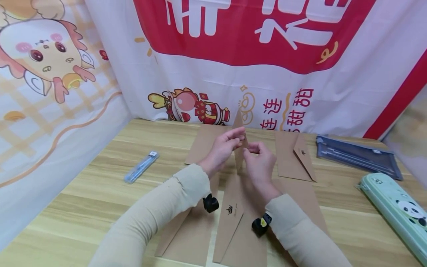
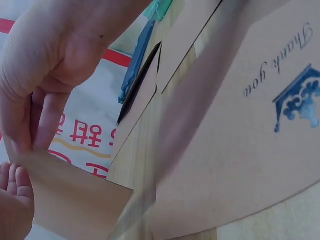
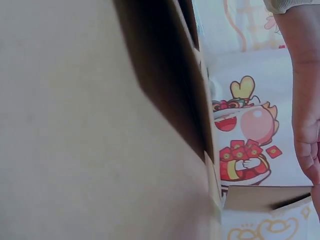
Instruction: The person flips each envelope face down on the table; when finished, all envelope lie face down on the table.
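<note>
Near the back middle of the table, both hands hold a brown kraft envelope [image 1: 239,157] upright, almost edge-on to the head view. My left hand [image 1: 223,150] pinches it from the left side. Opposite, my right hand [image 1: 261,163] grips its right edge between thumb and fingers. In the left wrist view the held envelope [image 2: 75,197] hangs below the right hand [image 2: 47,75]. Below the hands lies an envelope with a crown and "Thank you" print [image 1: 230,230]. The right wrist view is mostly filled by close brown paper [image 3: 75,125].
More brown envelopes lie around: front left [image 1: 193,237], back left [image 1: 205,139], back right [image 1: 287,157] and beneath the right arm [image 1: 303,196]. A slim clear-blue case [image 1: 141,167] lies left. A blue zip pouch [image 1: 357,157] and green panda pencil case [image 1: 397,211] lie right. Printed cloth [image 1: 207,81] hangs behind.
</note>
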The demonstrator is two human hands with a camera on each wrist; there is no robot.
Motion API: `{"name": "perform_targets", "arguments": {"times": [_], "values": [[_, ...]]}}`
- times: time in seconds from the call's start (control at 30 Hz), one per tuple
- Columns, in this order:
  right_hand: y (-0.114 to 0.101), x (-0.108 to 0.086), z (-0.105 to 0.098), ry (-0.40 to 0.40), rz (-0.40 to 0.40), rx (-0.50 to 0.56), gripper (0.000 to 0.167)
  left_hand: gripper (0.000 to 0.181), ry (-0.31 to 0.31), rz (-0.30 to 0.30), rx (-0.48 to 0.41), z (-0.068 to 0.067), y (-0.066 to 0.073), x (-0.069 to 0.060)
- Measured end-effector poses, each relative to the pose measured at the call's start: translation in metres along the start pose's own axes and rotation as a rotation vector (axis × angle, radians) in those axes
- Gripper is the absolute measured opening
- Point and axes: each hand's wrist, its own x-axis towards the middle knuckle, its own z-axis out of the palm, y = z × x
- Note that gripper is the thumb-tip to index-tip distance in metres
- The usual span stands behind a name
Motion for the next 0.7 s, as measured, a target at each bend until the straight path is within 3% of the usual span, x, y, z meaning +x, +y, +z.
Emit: {"name": "perform_targets", "arguments": {"times": [0.1, 0.2, 0.3, 0.43, 0.53, 0.7], "values": [[-0.001, 0.001, -0.002, 0.070, 0.008, 0.036, 0.014, 0.041, 0.008, 0.021, -0.028, 0.000, 0.000, -0.003], [-0.001, 0.003, -0.005, 0.121, 0.036, 0.119, 0.016, 0.041, 0.059, 0.059, -0.066, -0.004, -0.002, -0.008], [-0.001, 0.005, -0.006, 0.166, 0.063, 0.267, 0.015, 0.038, 0.162, 0.096, -0.122, -0.010, -0.007, -0.012], [-0.003, 0.008, -0.008, 0.219, 0.116, 0.555, 0.021, 0.035, 0.283, 0.114, -0.172, -0.016, -0.012, -0.015], [-0.005, 0.011, -0.009, 0.243, 0.184, 0.748, 0.028, 0.036, 0.307, 0.096, -0.197, -0.018, -0.014, -0.017], [-0.004, 0.012, -0.008, 0.256, 0.275, 0.861, 0.031, 0.036, 0.296, 0.039, -0.223, -0.017, -0.021, -0.020]]}}
